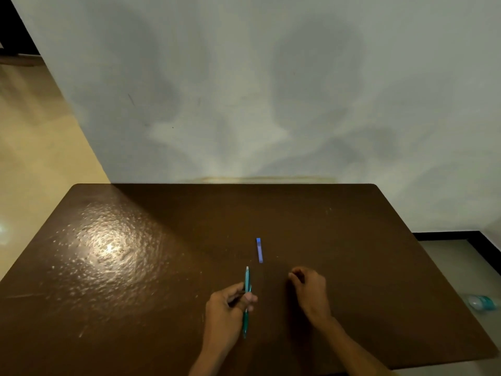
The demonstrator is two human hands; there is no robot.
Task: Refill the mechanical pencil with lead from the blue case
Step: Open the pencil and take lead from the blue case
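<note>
A teal mechanical pencil [247,279] is held in my left hand [226,312], its white end pointing away from me and its tip toward me. The slim blue lead case [259,250] lies flat on the brown table [135,267], a short way beyond the pencil's far end. My right hand [309,290] rests on the table to the right of the pencil, fingers curled loosely, with nothing visible in it. It is below and to the right of the case, not touching it.
The table stands against a pale wall [271,90]. A small teal and white object [481,303] lies on the floor past the table's right edge. Tan floor [35,158] shows on the left.
</note>
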